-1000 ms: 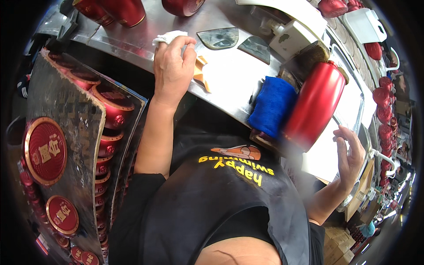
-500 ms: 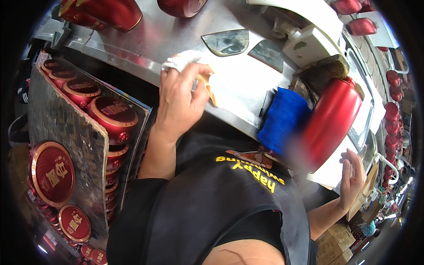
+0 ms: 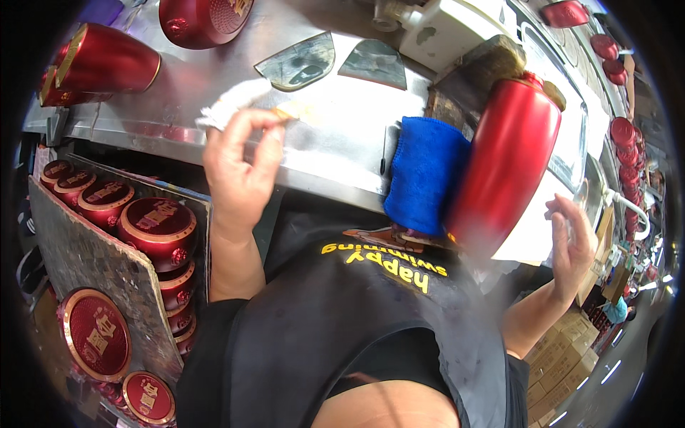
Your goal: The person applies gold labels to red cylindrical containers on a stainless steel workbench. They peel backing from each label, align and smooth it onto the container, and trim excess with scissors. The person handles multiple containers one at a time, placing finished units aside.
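My left hand (image 3: 242, 167) is at the bench edge, fingers bent and thumb close to the forefinger. Its fingertips press on a bunched white cloth (image 3: 239, 98), and a small orange-yellow scrap (image 3: 284, 114) shows by the forefinger tip. A tall, glossy red bottle (image 3: 510, 157) lies slanted at the right, its neck pointing away and its blurred lower end towards my body. It lies against a folded blue cloth (image 3: 428, 175). Right of the bottle and apart from it, my right hand (image 3: 574, 239) has loosely bent, separated fingers and holds nothing.
Two dark mirror-like pieces (image 3: 300, 63) lie on the metal bench (image 3: 335, 167). Beyond the bottle sits a worn dark block (image 3: 485, 57). Red containers (image 3: 110, 60) stand at the far left. A worn board crate (image 3: 93, 235) holds several round red lidded jars (image 3: 158, 225).
The view has shifted, so the bench and things on it appear further left. My left hand stays by the white cloth, and less of the orange-yellow scrap shows. My right hand remains empty.
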